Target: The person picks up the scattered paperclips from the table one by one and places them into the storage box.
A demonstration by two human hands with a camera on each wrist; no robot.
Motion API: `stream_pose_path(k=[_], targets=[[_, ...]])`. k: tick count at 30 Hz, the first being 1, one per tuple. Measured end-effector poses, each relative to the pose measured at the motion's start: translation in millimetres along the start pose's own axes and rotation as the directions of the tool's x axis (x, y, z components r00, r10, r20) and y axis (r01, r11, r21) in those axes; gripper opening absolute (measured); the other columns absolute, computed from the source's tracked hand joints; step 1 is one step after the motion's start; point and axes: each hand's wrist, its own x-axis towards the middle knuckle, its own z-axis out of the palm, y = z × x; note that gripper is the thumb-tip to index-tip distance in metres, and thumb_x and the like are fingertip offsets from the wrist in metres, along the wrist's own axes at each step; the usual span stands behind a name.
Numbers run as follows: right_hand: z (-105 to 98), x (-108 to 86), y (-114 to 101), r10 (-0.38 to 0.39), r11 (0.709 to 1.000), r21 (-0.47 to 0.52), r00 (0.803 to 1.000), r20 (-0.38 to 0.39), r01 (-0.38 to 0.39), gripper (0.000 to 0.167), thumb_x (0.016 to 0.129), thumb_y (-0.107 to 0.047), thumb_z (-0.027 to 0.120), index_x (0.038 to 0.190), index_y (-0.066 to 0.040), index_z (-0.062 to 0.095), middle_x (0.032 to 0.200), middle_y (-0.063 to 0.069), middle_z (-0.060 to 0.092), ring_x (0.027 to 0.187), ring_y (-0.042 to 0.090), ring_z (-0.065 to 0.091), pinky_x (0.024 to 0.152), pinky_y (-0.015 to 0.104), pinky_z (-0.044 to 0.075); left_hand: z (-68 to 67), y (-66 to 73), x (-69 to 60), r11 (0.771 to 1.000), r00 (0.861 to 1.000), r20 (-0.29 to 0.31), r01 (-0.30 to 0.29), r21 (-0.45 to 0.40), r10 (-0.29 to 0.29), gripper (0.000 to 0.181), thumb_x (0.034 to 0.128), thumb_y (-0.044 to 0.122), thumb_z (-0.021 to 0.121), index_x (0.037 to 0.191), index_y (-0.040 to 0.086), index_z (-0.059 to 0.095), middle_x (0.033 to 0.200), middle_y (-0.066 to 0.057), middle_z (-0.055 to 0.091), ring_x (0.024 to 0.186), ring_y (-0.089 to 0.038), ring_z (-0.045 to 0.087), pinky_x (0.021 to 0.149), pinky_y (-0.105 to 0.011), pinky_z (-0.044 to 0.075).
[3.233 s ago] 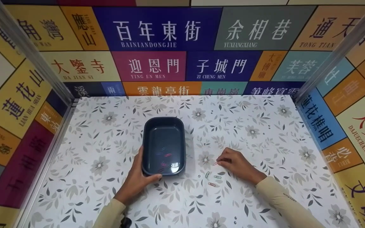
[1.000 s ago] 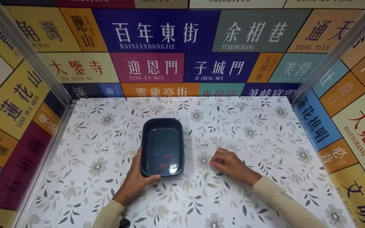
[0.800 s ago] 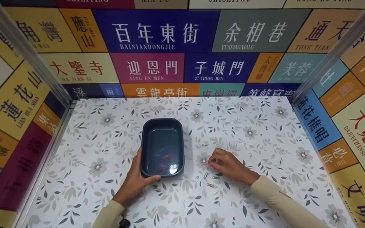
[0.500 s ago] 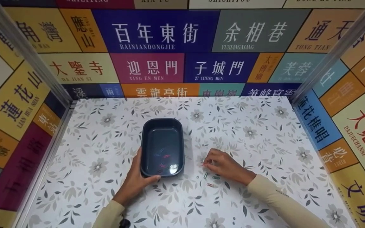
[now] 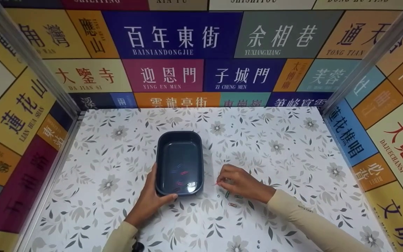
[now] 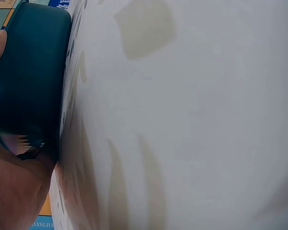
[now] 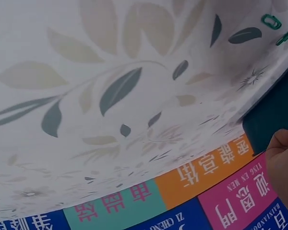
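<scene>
A dark blue tray (image 5: 180, 154) stands on the table, with several blue and red paper clips (image 5: 184, 172) on its bottom. My left hand (image 5: 150, 201) grips its near left corner, thumb along the front wall; the left wrist view shows the same tray (image 6: 31, 67) up close. Right of the tray, my right hand (image 5: 241, 183) pinches a pinkish-red paper clip (image 5: 217, 183) between thumb and fingertips, just above the table. Beneath that hand lie a green paper clip (image 5: 227, 194), another green clip (image 5: 238, 196) partly covered, and an orange-red clip (image 5: 232, 204).
White cloth with grey flowers and leaves covers the table (image 5: 117, 157). Panels with colourful lettering (image 5: 173, 33) enclose the back and both sides, joined by clear corner strips. A small black object (image 5: 138, 246) shows at the left wrist.
Pinching the paper clip, my right hand has moved left toward the tray, now over the edge of the loose green clips. The left hand and tray have stayed in place.
</scene>
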Motion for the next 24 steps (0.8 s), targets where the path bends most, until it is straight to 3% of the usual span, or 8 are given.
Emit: stream_pose_path(k=[13,24], targets=[[6,19.6,-6,-0.086,0.996,-0.026,0.995,0.046,0.087,0.008,0.098,0.001,0.081,0.097,-0.007,0.08,0.096,0.005,0.064,0.086,0.018,0.065,0.076,0.027,0.055,0.1,-0.3,0.5,1.0,1.0,-0.012,-0.029,-0.006,0.029,0.134,0.0852,0.04,0.098,0.18,0.026,0.003,0.184,-0.01,0.015,0.168,-0.032,0.015,0.132,-0.058,0.014],[9,36.0,-14,-0.069,0.995,-0.068,0.993,0.096,0.076,0.004,0.1,-0.007,0.082,0.096,-0.008,0.081,0.097,0.002,0.065,0.091,0.015,0.065,0.083,0.028,0.056,0.9,-0.3,1.5,1.0,1.0,-0.014,-0.012,-0.007,0.012,0.134,0.0854,0.038,0.098,0.18,0.02,0.004,0.183,-0.011,0.016,0.168,-0.033,0.016,0.132,-0.06,0.015]])
